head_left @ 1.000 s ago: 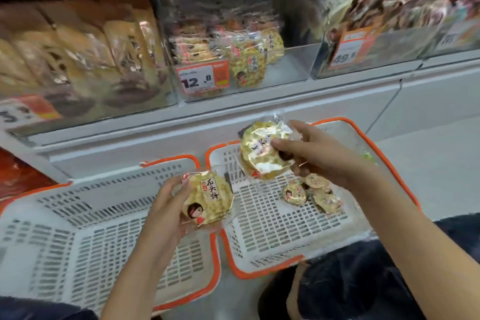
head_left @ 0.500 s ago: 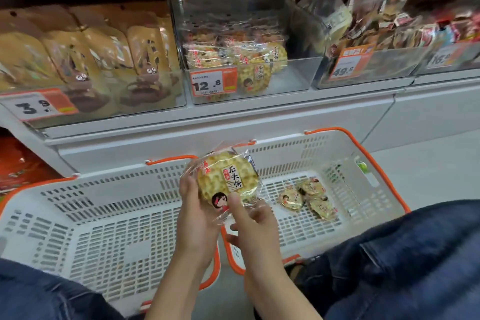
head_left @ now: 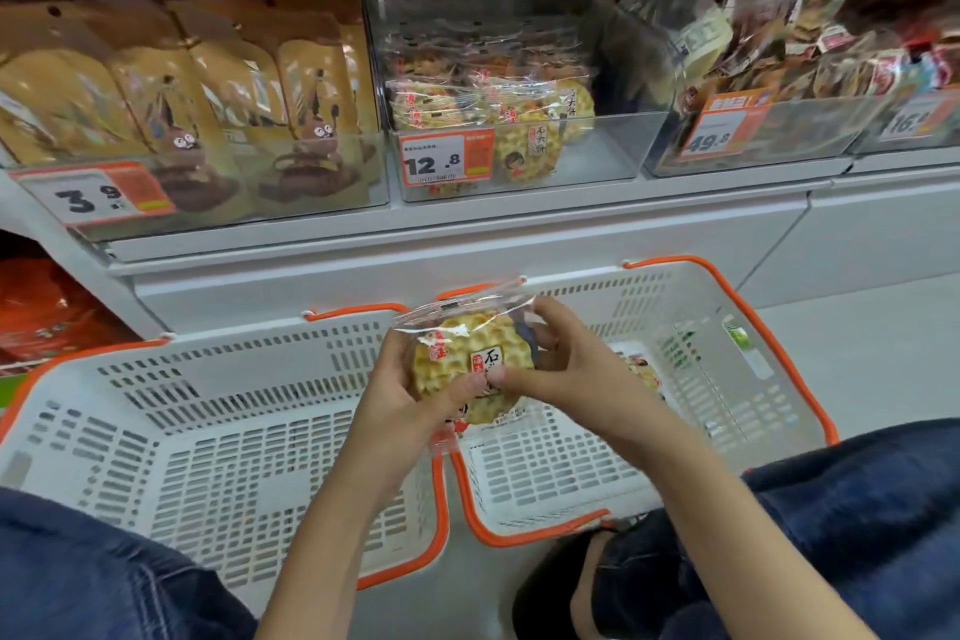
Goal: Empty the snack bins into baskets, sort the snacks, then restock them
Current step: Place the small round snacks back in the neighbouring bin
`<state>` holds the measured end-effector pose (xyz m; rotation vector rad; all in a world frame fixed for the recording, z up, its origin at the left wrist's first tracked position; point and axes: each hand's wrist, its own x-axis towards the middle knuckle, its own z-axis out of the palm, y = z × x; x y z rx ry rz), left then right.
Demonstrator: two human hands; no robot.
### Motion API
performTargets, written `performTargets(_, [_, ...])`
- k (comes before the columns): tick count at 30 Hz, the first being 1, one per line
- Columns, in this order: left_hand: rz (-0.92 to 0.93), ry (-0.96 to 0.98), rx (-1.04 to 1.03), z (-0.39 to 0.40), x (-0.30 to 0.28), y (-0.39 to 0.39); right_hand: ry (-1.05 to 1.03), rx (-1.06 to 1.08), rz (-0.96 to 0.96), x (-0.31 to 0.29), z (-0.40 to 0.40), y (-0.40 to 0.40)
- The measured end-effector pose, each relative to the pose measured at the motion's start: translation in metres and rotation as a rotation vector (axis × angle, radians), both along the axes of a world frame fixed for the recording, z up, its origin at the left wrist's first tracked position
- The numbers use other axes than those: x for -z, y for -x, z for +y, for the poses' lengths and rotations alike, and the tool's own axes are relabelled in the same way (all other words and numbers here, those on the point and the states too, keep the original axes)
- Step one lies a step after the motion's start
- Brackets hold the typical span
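Both hands hold clear-wrapped yellow biscuit packs (head_left: 457,359) stacked together above the gap between two white baskets. My left hand (head_left: 405,400) grips the stack from the left and below. My right hand (head_left: 566,369) grips it from the right, thumb on the front label. The left basket (head_left: 156,379) with orange rim shows nothing inside. The right basket (head_left: 727,343) holds biscuit packs (head_left: 641,369), mostly hidden behind my right hand. A clear shelf bin (head_left: 597,156) marked 12.8 holds several more of the same packs (head_left: 524,146).
A clear bin of tan pouches (head_left: 197,109) marked 3.9 sits left of the biscuit bin. Another bin of mixed dark packets (head_left: 779,68) marked 49.8 sits to its right. Red packs (head_left: 47,317) lie on a lower shelf at left. My denim-clad knees (head_left: 857,509) flank the baskets.
One second ago each hand held a separate pack. The hands came together and now hold the packs as one stack between the baskets; the view tilted up slightly.
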<state>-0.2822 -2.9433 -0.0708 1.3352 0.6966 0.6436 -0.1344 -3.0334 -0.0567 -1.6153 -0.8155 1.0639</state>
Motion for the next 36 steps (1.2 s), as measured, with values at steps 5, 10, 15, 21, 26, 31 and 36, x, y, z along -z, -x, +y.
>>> performTargets(5, [0.029,-0.162,0.074,0.009,-0.012,-0.011,-0.038,-0.163,0.009,-0.028,0.011,-0.026])
performTargets(10, [0.146,-0.456,0.088,0.045,-0.032,-0.054,-0.097,-0.141,-0.109,-0.084,0.035,-0.092])
performTargets(15, [0.402,-1.095,-0.101,0.126,-0.056,-0.123,-0.279,0.335,-0.315,-0.133,0.089,-0.207])
performTargets(21, [0.875,-1.585,-0.072,0.175,-0.034,-0.162,0.019,0.33,-0.588,-0.106,0.162,-0.287])
performTargets(26, [0.782,-1.658,-0.114,0.187,-0.021,-0.164,0.387,0.05,-0.349,-0.083,0.186,-0.3])
performTargets(31, [0.788,-1.65,-0.099,0.184,-0.023,-0.165,0.678,0.137,-0.89,-0.081,0.196,-0.286])
performTargets(36, [0.756,-1.62,-0.056,0.182,-0.026,-0.16,0.602,0.261,-0.915,-0.079,0.19,-0.271])
